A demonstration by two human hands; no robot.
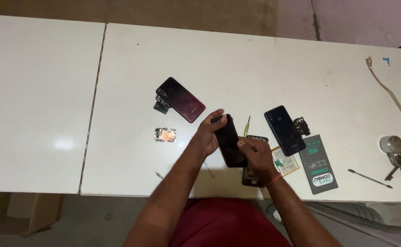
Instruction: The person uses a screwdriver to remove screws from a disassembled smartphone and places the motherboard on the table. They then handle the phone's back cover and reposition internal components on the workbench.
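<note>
Table (255, 59): lying flat, white, glossy.
Phone (231, 142): black glass slab, being held just above the table, near its front edge.
Left hand (206, 135): gripping the phone's left edge.
Right hand (257, 158): clasping its lower right edge.
Screwdriver (246, 126): thin, yellow-handled, lying just beside.

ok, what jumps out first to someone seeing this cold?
Both hands meet at the middle of the white table around a black phone: the left hand cups its far end, the right hand presses on its near side. A dark red phone back lies to the left and a dark blue one to the right. A bunch of keys sits at the far right.
</note>
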